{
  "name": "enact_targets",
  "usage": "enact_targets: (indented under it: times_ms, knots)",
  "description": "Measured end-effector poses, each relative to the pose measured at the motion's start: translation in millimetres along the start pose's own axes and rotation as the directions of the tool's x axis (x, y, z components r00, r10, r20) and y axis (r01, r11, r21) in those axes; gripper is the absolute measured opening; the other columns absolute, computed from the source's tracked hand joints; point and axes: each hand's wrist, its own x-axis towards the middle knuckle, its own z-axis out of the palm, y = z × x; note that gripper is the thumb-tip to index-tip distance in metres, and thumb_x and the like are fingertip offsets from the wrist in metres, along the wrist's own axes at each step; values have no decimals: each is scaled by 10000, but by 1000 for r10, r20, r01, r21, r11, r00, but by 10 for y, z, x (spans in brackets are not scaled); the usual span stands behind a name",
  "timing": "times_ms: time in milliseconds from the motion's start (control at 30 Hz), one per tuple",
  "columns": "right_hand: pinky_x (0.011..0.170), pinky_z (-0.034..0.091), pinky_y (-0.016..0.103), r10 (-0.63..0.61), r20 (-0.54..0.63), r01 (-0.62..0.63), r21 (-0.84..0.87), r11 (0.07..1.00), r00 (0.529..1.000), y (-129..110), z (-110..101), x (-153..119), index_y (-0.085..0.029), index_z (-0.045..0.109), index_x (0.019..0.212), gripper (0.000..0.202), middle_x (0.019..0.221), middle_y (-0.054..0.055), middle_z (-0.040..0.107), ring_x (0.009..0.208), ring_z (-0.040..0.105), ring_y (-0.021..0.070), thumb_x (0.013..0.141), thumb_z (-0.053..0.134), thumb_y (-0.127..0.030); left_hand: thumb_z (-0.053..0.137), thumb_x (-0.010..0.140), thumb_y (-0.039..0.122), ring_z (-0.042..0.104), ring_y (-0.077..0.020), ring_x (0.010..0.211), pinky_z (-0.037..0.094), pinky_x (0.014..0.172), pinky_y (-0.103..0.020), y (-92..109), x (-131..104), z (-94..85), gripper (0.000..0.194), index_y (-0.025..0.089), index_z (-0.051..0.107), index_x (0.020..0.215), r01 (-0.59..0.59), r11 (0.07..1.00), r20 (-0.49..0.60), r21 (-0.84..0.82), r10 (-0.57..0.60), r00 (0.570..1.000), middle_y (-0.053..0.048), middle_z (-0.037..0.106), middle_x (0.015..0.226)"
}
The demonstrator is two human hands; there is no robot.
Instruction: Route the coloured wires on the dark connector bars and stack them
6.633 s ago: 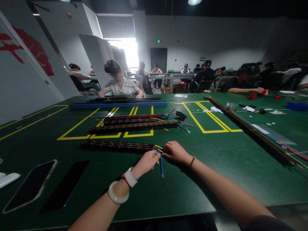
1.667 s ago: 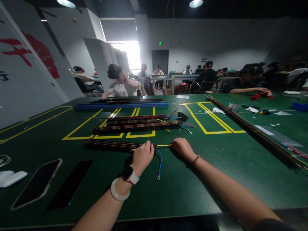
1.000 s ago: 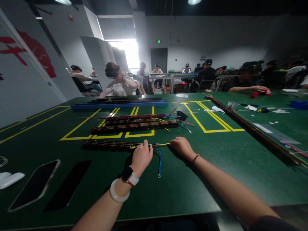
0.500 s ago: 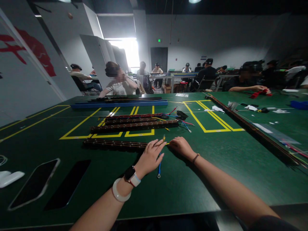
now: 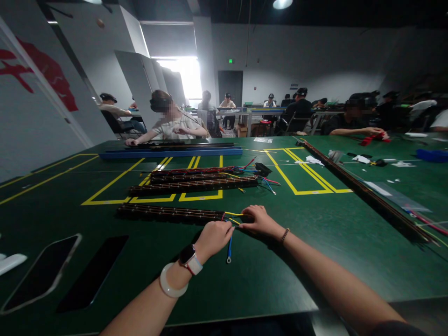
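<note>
A long dark strip bundle point(image 5: 168, 212) lies on the green table, with coloured wires coming out of its right end. At that end my left hand point(image 5: 216, 235) is closed, fingertips pinched near the wires; what it grips is too small to make out. Facing it, my right hand point(image 5: 258, 220) has its fingers closed on yellow wires point(image 5: 234, 214). A blue wire with a ring terminal point(image 5: 229, 254) hangs toward me below my left hand. Behind lie more dark strip bundles point(image 5: 192, 185) with red, blue and yellow wire ends.
Two dark phone-like slabs point(image 5: 44, 273) point(image 5: 94, 273) lie at the left. A blue channel point(image 5: 171, 153) runs across the back. A long dark strip point(image 5: 364, 191) crosses the right side. People sit across the table and beyond.
My left hand has drawn its spread fingers together into a pinch and moved slightly down-left. My right hand has shifted a little, and more yellow wire shows between the hands.
</note>
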Motion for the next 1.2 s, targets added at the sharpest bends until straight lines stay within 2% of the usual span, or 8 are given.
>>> enact_targets:
  times_ms: [200,300,600,700,833,967,1067,1200]
  knots:
    - [812,351,308,29,55,-28,-13,1000,998,-80,1,1,-189,699,886,178,852,27,689,829,592,178,797,694,-344,354,962,315,652,-180,720,441,657,-266,42,-4,-3,333,165,617,822,122,983,26,-140,-120,992,-74,685,800]
    - [807,352,303,21,54,-21,-8,1000,998,-77,5,6,-190,706,898,185,854,25,689,829,589,178,767,717,-320,351,963,318,646,-173,700,418,624,-256,62,-9,-12,347,171,610,786,168,962,20,-214,-168,986,-63,679,774]
    - [792,378,298,-58,-9,58,-28,998,998,-39,60,-1,-194,697,899,105,845,38,661,827,575,174,853,631,-261,347,966,316,620,-150,635,366,548,-232,67,-4,31,358,173,589,745,207,920,5,-333,-218,976,-53,664,751]
    - [775,397,298,-88,-55,85,-51,995,995,-20,65,-6,-197,700,903,108,842,47,655,829,576,181,866,624,-264,357,961,306,626,-154,644,379,552,-232,66,-8,38,334,172,594,767,218,908,32,-357,-221,975,-55,666,760]
    - [735,439,259,-107,-85,109,20,994,991,34,75,-3,-187,705,923,123,880,58,651,803,590,160,888,596,-232,364,953,320,626,-154,635,401,549,-230,77,-15,35,317,175,604,804,259,861,86,-438,-246,965,-52,662,768]
    - [715,466,240,-133,-112,142,71,987,985,82,107,5,-187,714,932,148,878,63,646,781,605,148,900,588,-258,367,937,386,572,-125,516,397,480,-219,74,1,62,335,164,584,812,351,740,180,-573,-304,936,-26,622,694]
    - [704,471,246,-152,-146,163,66,984,977,95,130,7,-189,722,929,151,874,68,650,763,605,151,897,590,-254,398,913,388,523,-97,451,401,443,-204,43,40,139,299,152,564,837,378,583,238,-719,-304,922,6,586,643]
    - [730,465,270,-169,-141,176,36,984,975,79,122,-3,-200,722,940,145,873,65,657,793,598,168,867,598,-178,444,899,382,557,-96,452,381,400,-193,1,97,246,265,133,533,877,369,334,303,-868,-233,924,4,583,672]
